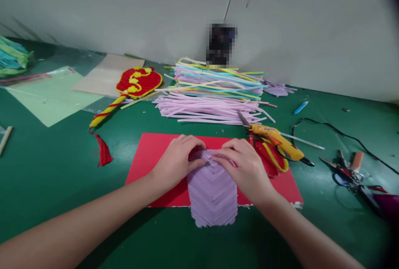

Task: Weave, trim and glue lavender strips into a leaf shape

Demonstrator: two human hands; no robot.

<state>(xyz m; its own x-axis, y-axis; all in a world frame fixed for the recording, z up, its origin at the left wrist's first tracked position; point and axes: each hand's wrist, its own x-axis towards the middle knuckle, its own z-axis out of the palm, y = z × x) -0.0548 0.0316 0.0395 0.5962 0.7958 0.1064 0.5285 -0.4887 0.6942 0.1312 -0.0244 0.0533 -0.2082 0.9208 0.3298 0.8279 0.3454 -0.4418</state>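
**Head view: fingertips working the far edge of a lilac chevron panel**

Calls, by the look of it, for even pressure at the top row of the lilac chevron panel of fuzzy chenille stems [212, 194]. Press straight down at the point of the V rather than sliding sideways, so that the ribs beneath stay in line. Brace one side while seating the other. Mind the yellow hot glue gun [280, 142] lying just right of the work with its nozzle pointing left and far, over red-handled scissors [268, 163].

Left hand [177, 159]: closed in a pinch, thumb and fingertips meeting on the panel's far edge. Right hand [245, 167]: fingers bent and pressing down on the same edge, wrapped around nothing.

Lies between and just near of both hands, on the red rectangular card sheet [146, 157], with its near end overhanging the card onto the green table top [62, 177]. Far of the card: a loose heap of lilac and pastel stems [212, 94]; to its left, a red and yellow fan ornament with a tassel [137, 82].
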